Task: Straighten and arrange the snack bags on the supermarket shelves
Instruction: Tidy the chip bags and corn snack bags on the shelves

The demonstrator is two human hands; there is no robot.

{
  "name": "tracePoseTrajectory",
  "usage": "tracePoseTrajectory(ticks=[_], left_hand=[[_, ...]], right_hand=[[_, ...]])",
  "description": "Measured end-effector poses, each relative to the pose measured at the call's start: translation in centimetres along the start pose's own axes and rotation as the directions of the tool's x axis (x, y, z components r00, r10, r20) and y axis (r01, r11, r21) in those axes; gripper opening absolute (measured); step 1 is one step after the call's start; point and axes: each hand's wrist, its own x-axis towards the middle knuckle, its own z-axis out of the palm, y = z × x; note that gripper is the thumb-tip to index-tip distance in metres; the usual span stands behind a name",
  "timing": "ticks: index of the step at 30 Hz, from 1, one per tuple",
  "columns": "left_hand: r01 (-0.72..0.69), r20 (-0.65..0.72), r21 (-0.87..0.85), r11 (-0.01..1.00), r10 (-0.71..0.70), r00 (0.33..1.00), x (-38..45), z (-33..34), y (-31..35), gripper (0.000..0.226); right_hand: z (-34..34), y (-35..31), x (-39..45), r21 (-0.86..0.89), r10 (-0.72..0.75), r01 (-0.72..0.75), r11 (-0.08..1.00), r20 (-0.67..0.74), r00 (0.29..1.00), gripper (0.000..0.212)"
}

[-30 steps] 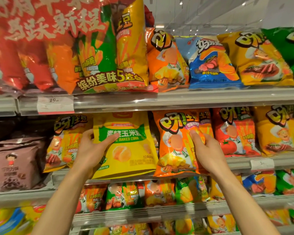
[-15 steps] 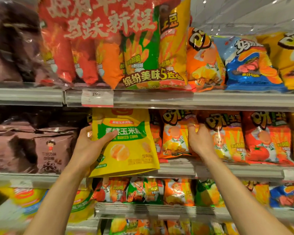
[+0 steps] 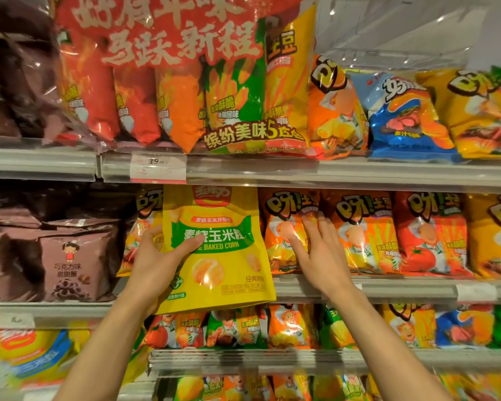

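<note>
My left hand (image 3: 156, 261) grips a yellow baked corn bag (image 3: 217, 256) by its left edge, thumb across the green label, and holds it upright in front of the middle shelf. The bag's bottom hangs below the shelf lip. My right hand (image 3: 315, 253) lies with straight fingers flat against an orange snack bag (image 3: 284, 227) standing on the middle shelf (image 3: 388, 287). To its right stand an orange fries bag (image 3: 368, 230) and a red tomato bag (image 3: 428, 235), upright in a row.
The top shelf (image 3: 330, 172) carries a large red multipack (image 3: 185, 73), an orange bag (image 3: 336, 108), a blue bag (image 3: 408, 111) and a yellow bag (image 3: 480, 111). Brown chocolate snack bags (image 3: 73, 261) fill the middle shelf's left. Lower shelves hold several small colourful bags (image 3: 287, 325).
My right hand pushed the orange bag back onto the shelf and now lies flat on it with straight fingers. The yellow corn bag stays in my left hand. The view has shifted left.
</note>
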Motion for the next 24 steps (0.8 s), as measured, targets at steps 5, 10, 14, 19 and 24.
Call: tracePoseTrajectory(ticks=[5, 10, 14, 19, 24], left_hand=[[-0.002, 0.013, -0.010, 1.000, 0.002, 1.000, -1.5, 0.2, -0.1, 0.110], [-0.004, 0.027, 0.027, 1.000, 0.004, 1.000, -4.0, 0.5, -0.8, 0.108], [0.002, 0.052, 0.041, 0.999, -0.004, 0.999, -6.5, 1.0, -1.9, 0.077], [0.044, 0.070, 0.057, 0.997, -0.048, 0.996, -8.7, 0.1, -4.3, 0.080], [0.030, 0.109, 0.136, 0.990, -0.045, 0.993, -9.6, -2.0, -6.5, 0.074]], right_hand=[[-2.1, -1.2, -1.2, 0.169, 0.050, -0.035, 0.985, -0.088, 0.995, 0.053], [-3.3, -3.7, -3.8, 0.493, 0.072, -0.099, 0.864, 0.072, 0.995, 0.033], [-1.5, -5.1, -5.5, 0.682, -0.036, -0.284, 0.675, 0.414, 0.910, 0.065], [1.4, -5.2, -7.8, 0.755, -0.030, -0.424, 0.500, 0.504, 0.863, 0.055], [3.3, -6.0, -10.5, 0.737, 0.026, -0.520, 0.433, 0.566, 0.824, 0.057]])
